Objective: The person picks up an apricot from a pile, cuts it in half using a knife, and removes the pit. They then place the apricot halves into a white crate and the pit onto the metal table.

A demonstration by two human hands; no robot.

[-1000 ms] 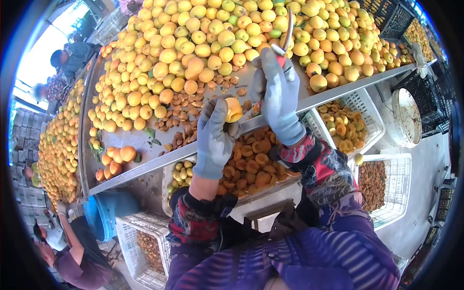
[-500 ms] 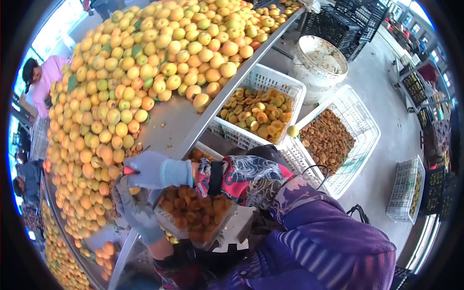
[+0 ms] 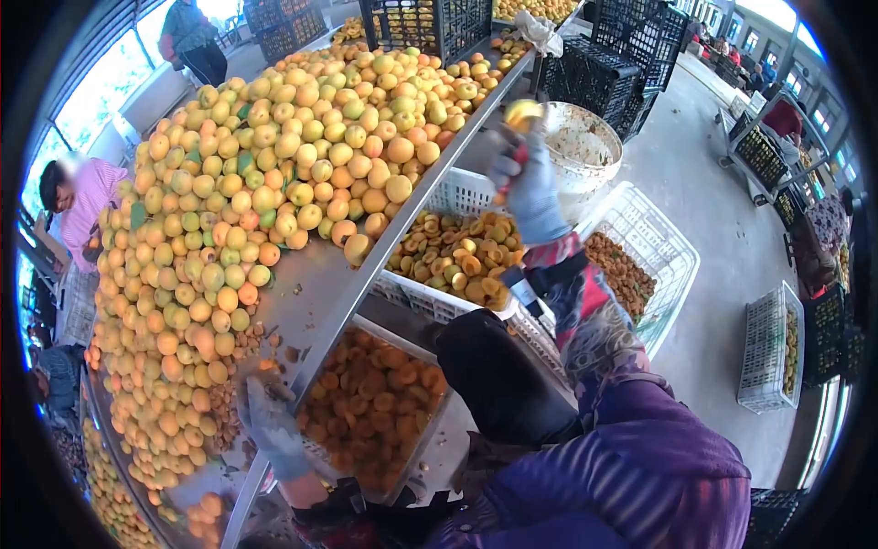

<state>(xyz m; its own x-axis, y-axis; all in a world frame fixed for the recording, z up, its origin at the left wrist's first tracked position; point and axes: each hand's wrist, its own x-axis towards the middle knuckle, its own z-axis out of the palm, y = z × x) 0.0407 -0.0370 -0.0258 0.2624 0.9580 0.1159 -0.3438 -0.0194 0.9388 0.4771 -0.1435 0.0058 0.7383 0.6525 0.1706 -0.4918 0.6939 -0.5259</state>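
Observation:
Raised over the white bucket's near side is my gloved right hand (image 3: 535, 188), closed around a red-handled tool (image 3: 521, 156). A yellow fruit piece (image 3: 523, 114) shows at its fingertips; whether it is gripped or loose is unclear. My gloved left hand (image 3: 274, 425) is low at the metal table's edge (image 3: 366, 274), beside small brown pits (image 3: 224, 412); motion blurs its fingers. The big heap of yellow-orange fruit (image 3: 210, 247) lies beyond it. Halved fruit fills a crate (image 3: 466, 252) below my right hand, and orange halves (image 3: 375, 393) fill another beside my left forearm.
The white bucket (image 3: 581, 151) stands behind a white crate (image 3: 672, 242) of brown pieces. Black crates (image 3: 594, 78) are stacked at the back. Another white crate (image 3: 766, 352) is on the floor at right. A co-worker in pink (image 3: 87, 206) is across the table.
My right hand has moved away from my left hand, up and right towards the bucket, with the red-handled tool. My left hand remains near the table edge. The view has shifted slightly.

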